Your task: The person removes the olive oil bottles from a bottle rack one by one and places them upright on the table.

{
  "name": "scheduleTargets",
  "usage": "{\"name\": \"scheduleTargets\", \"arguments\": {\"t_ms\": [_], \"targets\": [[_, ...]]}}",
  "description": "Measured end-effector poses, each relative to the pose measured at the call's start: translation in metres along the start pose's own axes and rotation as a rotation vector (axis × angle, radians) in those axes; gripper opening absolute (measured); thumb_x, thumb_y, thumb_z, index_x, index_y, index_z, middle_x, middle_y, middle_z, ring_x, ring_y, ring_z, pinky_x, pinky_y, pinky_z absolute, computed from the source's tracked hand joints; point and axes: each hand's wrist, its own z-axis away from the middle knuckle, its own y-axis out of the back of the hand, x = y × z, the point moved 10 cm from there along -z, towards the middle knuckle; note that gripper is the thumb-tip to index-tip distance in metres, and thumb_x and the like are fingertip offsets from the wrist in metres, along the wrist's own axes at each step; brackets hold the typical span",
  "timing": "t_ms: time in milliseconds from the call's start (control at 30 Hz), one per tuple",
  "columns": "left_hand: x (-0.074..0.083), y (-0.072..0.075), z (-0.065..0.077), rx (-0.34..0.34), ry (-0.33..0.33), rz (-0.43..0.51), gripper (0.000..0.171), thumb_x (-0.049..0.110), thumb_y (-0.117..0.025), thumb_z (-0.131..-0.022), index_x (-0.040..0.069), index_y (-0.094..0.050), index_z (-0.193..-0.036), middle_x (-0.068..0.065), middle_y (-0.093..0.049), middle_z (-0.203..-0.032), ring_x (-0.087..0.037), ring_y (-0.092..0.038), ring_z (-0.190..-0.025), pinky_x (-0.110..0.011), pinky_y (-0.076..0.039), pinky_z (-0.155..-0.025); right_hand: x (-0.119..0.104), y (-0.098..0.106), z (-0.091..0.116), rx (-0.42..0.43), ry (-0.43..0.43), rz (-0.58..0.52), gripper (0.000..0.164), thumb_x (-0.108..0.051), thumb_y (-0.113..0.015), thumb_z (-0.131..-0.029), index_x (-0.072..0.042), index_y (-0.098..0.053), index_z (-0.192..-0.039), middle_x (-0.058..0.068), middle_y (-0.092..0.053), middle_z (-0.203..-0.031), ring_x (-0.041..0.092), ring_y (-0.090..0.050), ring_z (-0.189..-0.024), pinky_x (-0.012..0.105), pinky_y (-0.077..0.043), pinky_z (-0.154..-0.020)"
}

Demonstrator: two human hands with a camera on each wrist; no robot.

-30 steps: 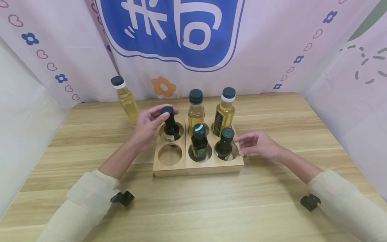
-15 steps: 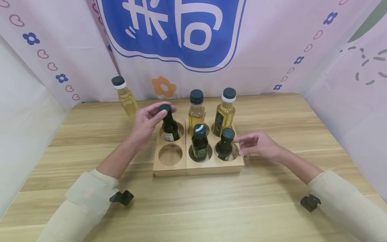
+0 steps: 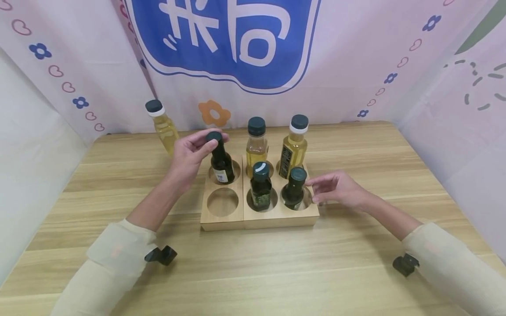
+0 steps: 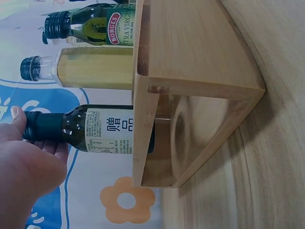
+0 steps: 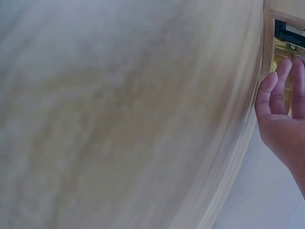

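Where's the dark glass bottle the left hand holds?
In the head view, the dark glass bottle is partly in the light wooden rack, back-left hole, beside a clear yellow bottle.

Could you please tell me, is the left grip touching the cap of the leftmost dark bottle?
Touching. The left wrist view shows it plainly: the thumb of the left grip lies against the cap, with fingers along its other side.
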Motion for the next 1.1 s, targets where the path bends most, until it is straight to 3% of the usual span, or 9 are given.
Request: {"name": "scheduleTargets", "arguments": {"t_ms": [167,333,533,933,1100], "targets": [[0.004,0.001,-0.003,0.022,-0.020,0.014,0.023,0.003,-0.065,-0.102,0.007,-0.074,-0.122,0.002,-0.079,-0.108,-0.015,-0.072,-0.111,-0.027,-0.052,-0.106,-0.001,0.000,0.000,0.001,-0.001,0.003,0.048,0.011,-0.078,-0.082,0.018,-0.059,-0.126,0.004,-0.078,-0.101,0.015,-0.073,-0.087,0.028,-0.063,-0.077],[0.008,0.001,-0.005,0.039,-0.039,0.035,0.024,0.003,-0.068,-0.100,0.002,-0.073,-0.123,-0.001,-0.079,-0.107,-0.016,-0.072,-0.110,-0.026,-0.053,-0.105,0.000,0.000,-0.001,0.000,-0.006,-0.005,0.048,0.012,-0.078,-0.082,0.019,-0.059,-0.126,0.003,-0.078,-0.099,0.014,-0.073,-0.086,0.027,-0.063,-0.076],[0.014,0.003,-0.007,0.067,-0.067,0.092,0.021,0.001,-0.069,-0.098,0.011,-0.079,-0.113,-0.003,-0.080,-0.104,-0.017,-0.074,-0.105,-0.027,-0.052,-0.106,0.000,-0.001,-0.002,-0.002,0.011,-0.004,0.048,0.013,-0.077,-0.082,0.019,-0.059,-0.125,0.002,-0.078,-0.101,0.014,-0.073,-0.086,0.027,-0.063,-0.077],[0.026,0.006,-0.012,0.115,-0.134,0.108,0.022,-0.002,-0.069,-0.097,0.009,-0.078,-0.113,-0.004,-0.080,-0.101,-0.018,-0.075,-0.104,-0.030,-0.051,-0.108,0.000,0.000,0.000,-0.001,0.005,0.010,0.048,0.011,-0.078,-0.082,0.018,-0.060,-0.125,0.008,-0.078,-0.104,0.015,-0.073,-0.088,0.028,-0.063,-0.078],[0.033,0.008,-0.014,0.122,-0.155,0.117,0.020,0.001,-0.073,-0.095,0.004,-0.077,-0.114,-0.006,-0.080,-0.103,-0.019,-0.075,-0.105,-0.031,-0.050,-0.109,-0.001,0.000,0.000,-0.005,0.005,0.021,0.048,0.010,-0.079,-0.082,0.017,-0.061,-0.126,0.013,-0.077,-0.102,0.016,-0.073,-0.087,0.029,-0.063,-0.076]]}}
